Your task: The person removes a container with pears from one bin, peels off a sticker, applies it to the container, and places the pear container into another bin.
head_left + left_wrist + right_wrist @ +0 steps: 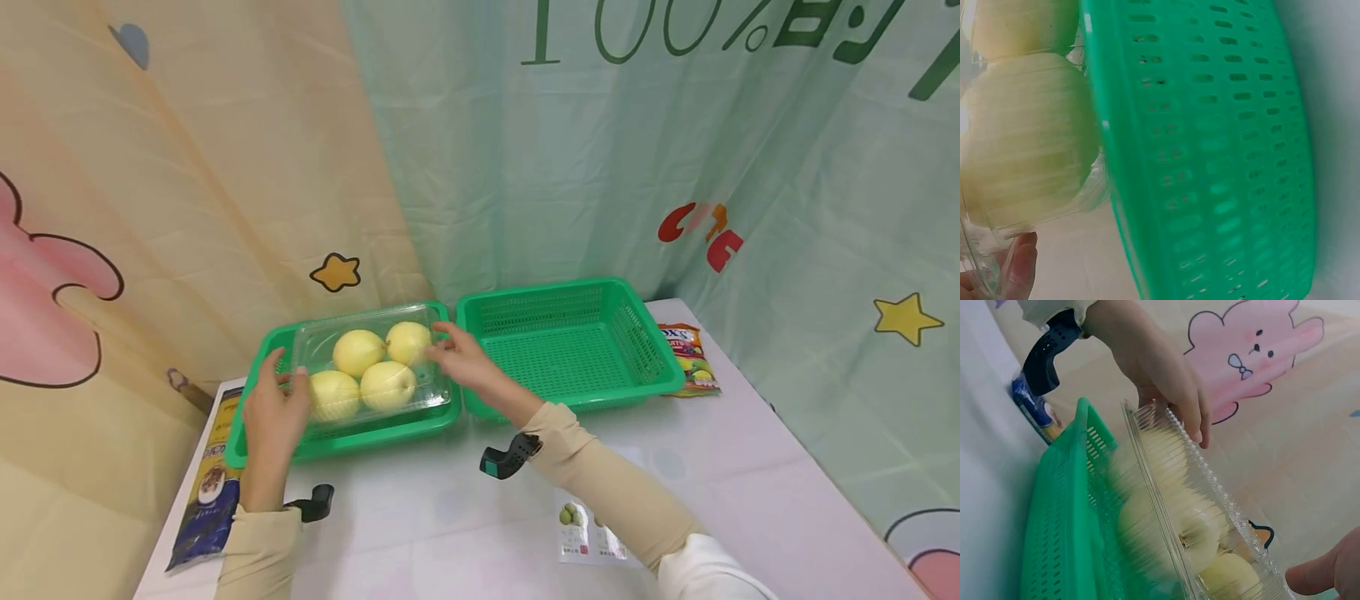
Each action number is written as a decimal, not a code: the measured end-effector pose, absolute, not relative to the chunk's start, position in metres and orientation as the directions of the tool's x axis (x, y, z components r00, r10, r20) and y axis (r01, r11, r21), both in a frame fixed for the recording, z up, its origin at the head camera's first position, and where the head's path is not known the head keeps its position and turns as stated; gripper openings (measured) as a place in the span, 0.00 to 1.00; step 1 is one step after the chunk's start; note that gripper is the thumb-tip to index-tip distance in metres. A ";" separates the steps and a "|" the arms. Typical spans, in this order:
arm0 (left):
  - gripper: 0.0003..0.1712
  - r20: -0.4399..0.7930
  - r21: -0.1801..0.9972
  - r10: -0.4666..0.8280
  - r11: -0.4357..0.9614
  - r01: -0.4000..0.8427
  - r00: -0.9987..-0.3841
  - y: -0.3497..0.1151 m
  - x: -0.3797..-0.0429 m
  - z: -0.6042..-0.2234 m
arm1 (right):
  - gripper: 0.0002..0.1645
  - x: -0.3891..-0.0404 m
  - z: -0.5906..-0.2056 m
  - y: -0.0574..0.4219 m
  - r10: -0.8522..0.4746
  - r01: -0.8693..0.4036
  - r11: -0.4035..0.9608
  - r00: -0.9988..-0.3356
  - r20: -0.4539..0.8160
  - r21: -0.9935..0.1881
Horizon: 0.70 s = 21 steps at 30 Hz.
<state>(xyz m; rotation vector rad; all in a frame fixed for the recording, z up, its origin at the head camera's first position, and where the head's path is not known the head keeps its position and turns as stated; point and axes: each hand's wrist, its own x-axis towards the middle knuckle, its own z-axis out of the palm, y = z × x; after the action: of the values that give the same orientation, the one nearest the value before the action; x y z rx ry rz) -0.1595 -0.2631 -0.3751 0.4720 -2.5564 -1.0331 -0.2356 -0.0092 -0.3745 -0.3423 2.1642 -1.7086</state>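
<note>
Both hands hold a clear plastic clamshell box [311, 354] with several pale yellow round fruits [387, 385] inside. My left hand [272, 417] grips its left end, thumb and fingers at the edge; in the left wrist view, fingertips [1021, 269] curl at the box's corner. At the opposite end, my right hand [471, 362] has thumb and fingers at the edge, the thumb [1316, 575] showing in the right wrist view. The box overlaps the left green basket [375, 433], and that view shows it slanted beside the basket's rim.
A second green basket [570, 358] stands to the right, nothing visible inside it. Beyond it lies a small red snack bag [692, 360]. A blue and yellow packet [206, 500] lies at the table's left edge. A printed card [588, 533] is under my right forearm. Curtains [525, 183] hang behind.
</note>
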 end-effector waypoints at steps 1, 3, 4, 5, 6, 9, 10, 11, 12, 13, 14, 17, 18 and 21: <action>0.31 0.195 0.713 -0.419 0.682 -0.165 -0.887 -0.262 -0.157 -0.374 | 0.31 -0.233 -0.374 -0.005 -0.410 0.031 0.232 -0.903 -0.127 -0.972; 0.31 0.201 0.713 -0.402 0.686 -0.148 -0.893 -0.258 -0.152 -0.371 | 0.29 -0.229 -0.372 0.003 -0.418 0.024 0.217 -0.901 -0.115 -0.976; 0.31 0.196 0.713 -0.392 0.687 -0.144 -0.899 -0.256 -0.150 -0.369 | 0.29 -0.227 -0.370 0.008 -0.416 0.021 0.210 -0.903 -0.109 -0.977; 0.31 0.192 0.714 -0.381 0.686 -0.138 -0.904 -0.254 -0.148 -0.367 | 0.28 -0.225 -0.369 0.013 -0.409 0.015 0.207 -0.907 -0.100 -0.978; 0.31 0.184 0.719 -0.372 0.682 -0.134 -0.910 -0.252 -0.147 -0.366 | 0.28 -0.223 -0.366 0.017 -0.404 0.012 0.200 -0.910 -0.094 -0.980; 0.31 0.167 0.739 -0.350 0.664 -0.118 -0.922 -0.247 -0.145 -0.361 | 0.27 -0.220 -0.359 0.028 -0.373 -0.007 0.186 -0.926 -0.064 -0.982; 0.31 0.163 0.746 -0.344 0.656 -0.112 -0.925 -0.246 -0.145 -0.359 | 0.27 -0.220 -0.357 0.031 -0.360 -0.010 0.186 -0.931 -0.059 -0.982; 0.31 0.164 0.753 -0.340 0.649 -0.105 -0.926 -0.246 -0.145 -0.358 | 0.26 -0.219 -0.356 0.034 -0.348 -0.012 0.185 -0.936 -0.054 -0.983; 0.31 0.161 0.761 -0.335 0.641 -0.100 -0.928 -0.245 -0.144 -0.357 | 0.26 -0.218 -0.356 0.036 -0.340 -0.011 0.182 -0.939 -0.053 -0.983; 0.30 0.158 0.767 -0.329 0.635 -0.094 -0.931 -0.244 -0.143 -0.356 | 0.26 -0.218 -0.357 0.039 -0.328 -0.012 0.181 -0.943 -0.049 -0.983; 0.29 0.157 0.775 -0.325 0.626 -0.088 -0.933 -0.244 -0.141 -0.355 | 0.26 -0.217 -0.357 0.040 -0.320 -0.012 0.182 -0.946 -0.048 -0.983; 0.27 0.144 0.804 -0.312 0.590 -0.072 -0.939 -0.243 -0.135 -0.354 | 0.26 -0.212 -0.361 0.046 -0.317 -0.016 0.179 -0.948 -0.042 -0.984; 0.26 0.134 0.815 -0.306 0.576 -0.071 -0.943 -0.243 -0.133 -0.353 | 0.26 -0.210 -0.363 0.048 -0.317 -0.016 0.181 -0.947 -0.043 -0.983; 0.26 0.115 0.840 -0.284 0.539 -0.059 -0.952 -0.242 -0.125 -0.353 | 0.27 -0.204 -0.366 0.054 -0.309 -0.016 0.190 -0.950 -0.045 -0.982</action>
<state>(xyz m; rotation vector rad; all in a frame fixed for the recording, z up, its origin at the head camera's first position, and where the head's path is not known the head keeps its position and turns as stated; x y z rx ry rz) -0.1251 -0.2418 -0.3526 0.2884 -2.5402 -1.3728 -0.2044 0.0537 -0.3662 -0.3119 2.2320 -1.8360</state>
